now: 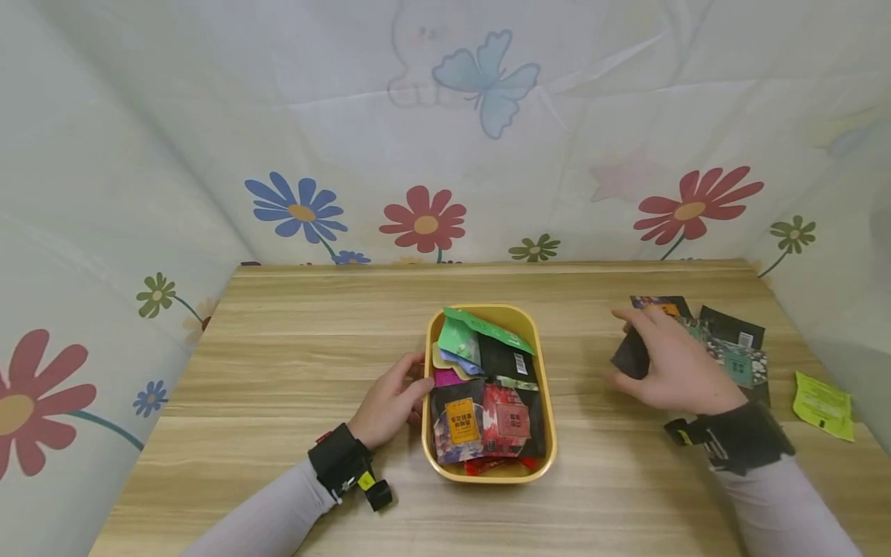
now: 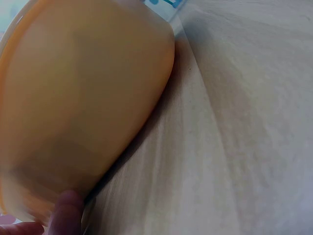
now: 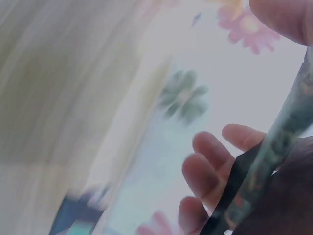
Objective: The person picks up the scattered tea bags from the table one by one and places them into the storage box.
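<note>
A yellow plastic bin (image 1: 550, 433) stands mid-table with several packets inside. On top in it are a green packet (image 1: 459, 339), a purple-and-black packet (image 1: 459, 422) with an orange label and a red one (image 1: 506, 418). My left hand (image 1: 386, 402) touches the bin's left outer wall; its fingertips show low on the wall (image 2: 98, 88) in the left wrist view. Right of the bin, my right hand (image 1: 671, 363) holds a black packet (image 1: 632, 356) between thumb and fingers, over the right-hand packets. Its patterned edge (image 3: 264, 171) shows in the right wrist view.
Beyond and beside my right hand lie several dark packets, one with a floral print (image 1: 741, 365) and one plain black (image 1: 731, 325). A yellow-green packet (image 1: 824, 406) lies at the table's right edge. A flower-printed curtain (image 1: 557, 170) borders the wooden table (image 1: 292, 340).
</note>
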Motion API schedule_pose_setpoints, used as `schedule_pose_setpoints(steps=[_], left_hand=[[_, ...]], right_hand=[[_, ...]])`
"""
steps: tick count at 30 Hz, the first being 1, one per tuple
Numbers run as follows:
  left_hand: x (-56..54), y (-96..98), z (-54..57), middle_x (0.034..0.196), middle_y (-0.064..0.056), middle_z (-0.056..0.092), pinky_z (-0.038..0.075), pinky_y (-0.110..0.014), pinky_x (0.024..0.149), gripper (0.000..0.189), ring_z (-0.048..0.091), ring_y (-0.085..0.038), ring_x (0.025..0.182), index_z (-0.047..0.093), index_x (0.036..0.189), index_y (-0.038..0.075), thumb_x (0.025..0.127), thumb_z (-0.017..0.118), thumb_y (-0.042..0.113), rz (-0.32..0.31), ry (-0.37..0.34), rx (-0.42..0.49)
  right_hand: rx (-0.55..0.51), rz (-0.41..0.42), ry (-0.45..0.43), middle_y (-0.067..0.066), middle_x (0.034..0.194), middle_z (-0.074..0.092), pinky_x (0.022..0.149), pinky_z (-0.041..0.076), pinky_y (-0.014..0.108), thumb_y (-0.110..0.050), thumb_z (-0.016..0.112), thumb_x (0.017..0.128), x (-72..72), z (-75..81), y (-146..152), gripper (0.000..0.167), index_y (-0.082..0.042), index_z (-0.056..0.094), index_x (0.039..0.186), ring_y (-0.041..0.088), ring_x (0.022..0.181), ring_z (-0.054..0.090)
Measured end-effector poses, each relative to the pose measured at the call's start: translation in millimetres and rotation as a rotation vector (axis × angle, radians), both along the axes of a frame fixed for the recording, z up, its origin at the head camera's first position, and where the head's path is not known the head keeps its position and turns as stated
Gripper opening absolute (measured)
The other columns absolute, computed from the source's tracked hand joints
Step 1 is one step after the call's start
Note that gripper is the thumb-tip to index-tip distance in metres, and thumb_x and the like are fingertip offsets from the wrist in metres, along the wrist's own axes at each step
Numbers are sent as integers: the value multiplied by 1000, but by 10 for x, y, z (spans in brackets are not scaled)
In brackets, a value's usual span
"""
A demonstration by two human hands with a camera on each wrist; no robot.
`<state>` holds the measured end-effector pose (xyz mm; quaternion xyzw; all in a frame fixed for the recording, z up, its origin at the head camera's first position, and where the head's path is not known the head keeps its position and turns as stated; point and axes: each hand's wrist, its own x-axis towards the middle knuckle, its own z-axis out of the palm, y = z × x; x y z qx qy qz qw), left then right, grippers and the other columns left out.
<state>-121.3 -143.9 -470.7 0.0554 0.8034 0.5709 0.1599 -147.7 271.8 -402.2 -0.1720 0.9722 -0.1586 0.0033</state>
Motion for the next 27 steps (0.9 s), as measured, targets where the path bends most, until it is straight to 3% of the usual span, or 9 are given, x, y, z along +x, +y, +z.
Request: schedule_pose_setpoints(steps=[6, 13, 22, 27], left_hand=[[7, 2, 9, 134, -12, 62, 63, -35, 64, 47, 70, -20, 72, 48, 151, 20, 106, 54, 30, -1, 6, 4], [10, 1, 2, 133, -12, 62, 63, -34, 63, 46, 70, -20, 72, 49, 150, 20, 105, 55, 30, 3, 12, 2], [-4, -3, -7, 136, -18, 60, 63, -34, 62, 50, 69, -18, 71, 47, 151, 14, 105, 55, 30, -16, 17, 3], [-3, 2, -13, 138, -19, 59, 63, -36, 63, 51, 68, -17, 71, 45, 153, 12, 106, 55, 29, -17, 1, 15]], right_hand=[[-155, 208, 106, 12, 140, 58, 100, 52, 61, -30, 91, 75, 155, 164, -415, 100, -8, 39, 157, 33, 126, 57], [-256, 394, 57, -1, 152, 48, 107, 52, 53, -48, 88, 79, 389, 245, -860, 103, -24, 32, 162, 17, 134, 51], [-307, 501, 34, -6, 157, 41, 113, 51, 46, -61, 81, 81, 618, 196, -1192, 100, -28, 32, 161, 12, 140, 45], [-257, 510, 8, -1, 172, 20, 119, 43, 55, -78, 76, 72, 637, 134, -1248, 122, -25, 18, 166, 23, 157, 27]])
